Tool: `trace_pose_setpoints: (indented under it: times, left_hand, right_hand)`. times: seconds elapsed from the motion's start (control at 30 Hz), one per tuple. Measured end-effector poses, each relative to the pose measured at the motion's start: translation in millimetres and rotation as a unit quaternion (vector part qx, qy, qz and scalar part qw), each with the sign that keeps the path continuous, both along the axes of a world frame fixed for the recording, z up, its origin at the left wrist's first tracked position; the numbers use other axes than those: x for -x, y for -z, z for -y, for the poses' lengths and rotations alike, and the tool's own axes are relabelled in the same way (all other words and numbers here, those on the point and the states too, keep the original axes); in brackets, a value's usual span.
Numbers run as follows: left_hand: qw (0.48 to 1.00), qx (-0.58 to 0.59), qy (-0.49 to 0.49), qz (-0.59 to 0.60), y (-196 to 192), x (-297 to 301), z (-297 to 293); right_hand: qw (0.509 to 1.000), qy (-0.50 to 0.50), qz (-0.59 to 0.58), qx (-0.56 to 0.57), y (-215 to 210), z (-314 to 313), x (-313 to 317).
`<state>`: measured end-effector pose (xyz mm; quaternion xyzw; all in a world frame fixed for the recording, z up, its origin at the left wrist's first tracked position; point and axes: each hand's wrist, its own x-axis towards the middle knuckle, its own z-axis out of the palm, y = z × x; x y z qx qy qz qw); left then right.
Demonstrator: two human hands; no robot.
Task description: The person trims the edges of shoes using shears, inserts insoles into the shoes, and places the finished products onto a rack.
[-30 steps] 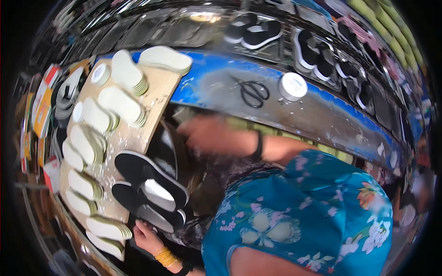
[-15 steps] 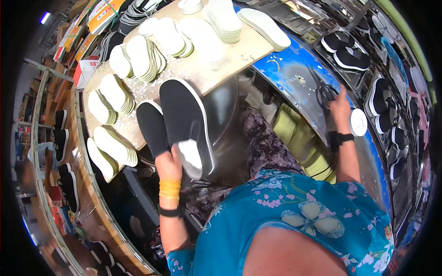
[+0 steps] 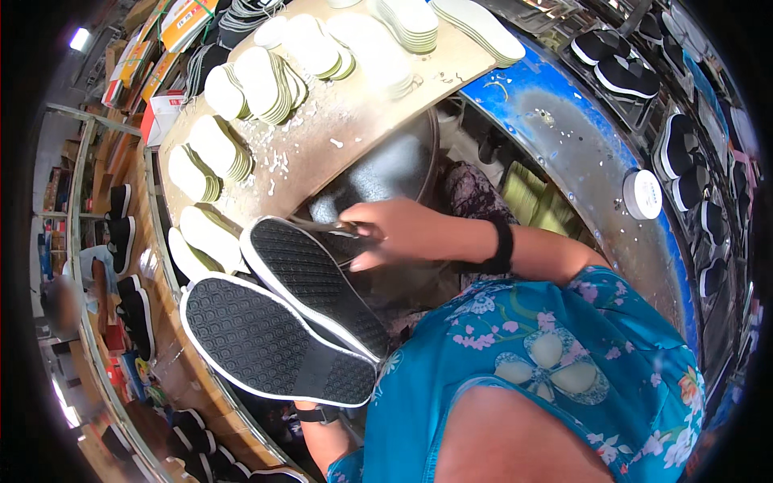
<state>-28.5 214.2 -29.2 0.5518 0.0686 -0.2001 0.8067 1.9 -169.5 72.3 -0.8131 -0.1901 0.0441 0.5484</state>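
A pair of black slip-on shoes point(image 3: 250, 342) with white edging is held up with the patterned black soles showing. My left hand point(image 3: 307, 406) grips the pair from behind, its fingers mostly hidden by the soles. Close to the toe of the upper shoe point(image 3: 310, 274), my right hand point(image 3: 394, 233) is closed around scissors point(image 3: 326, 226). The scissor blades point left along that shoe's white edge; whether they touch it I cannot tell.
Stacks of pale insoles point(image 3: 270, 88) stand on a beige board point(image 3: 322, 161) littered with white scraps. At right, a worn blue-edged table point(image 3: 555, 113) carries a white round tub point(image 3: 642, 193). Black shoes point(image 3: 628, 76) line racks on both sides. A dark round basin point(image 3: 378, 173) sits below the board.
The shoes have turned from uppers to soles and come down and left. My right hand has left the blue table with the scissors and moved over beside the shoes.
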Motion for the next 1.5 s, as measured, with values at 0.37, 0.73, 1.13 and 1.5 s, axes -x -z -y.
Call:
trace_pose_setpoints:
  times: [0.37, 0.73, 1.13, 1.5]
  left_hand:
    - [0.999, 0.044, -0.01, 0.012, 4.9, 30.3, 14.9]
    - [0.997, 0.067, -0.012, 0.033, -5.8, -56.8, 123.4]
    - [0.997, 0.068, -0.033, 0.026, -15.2, 28.6, 75.1]
    - [0.995, 0.092, 0.006, 0.044, -31.4, 32.6, 95.8]
  right_hand:
    - [0.994, 0.056, 0.025, 0.087, 9.1, -29.9, -8.0]
    - [0.982, 0.1, 0.093, 0.13, -15.0, -10.7, 16.8]
    - [0.832, 0.482, -0.112, 0.249, 13.7, 166.6, 61.5]
    - [0.708, 0.442, -0.231, 0.501, 15.6, 234.5, 96.6]
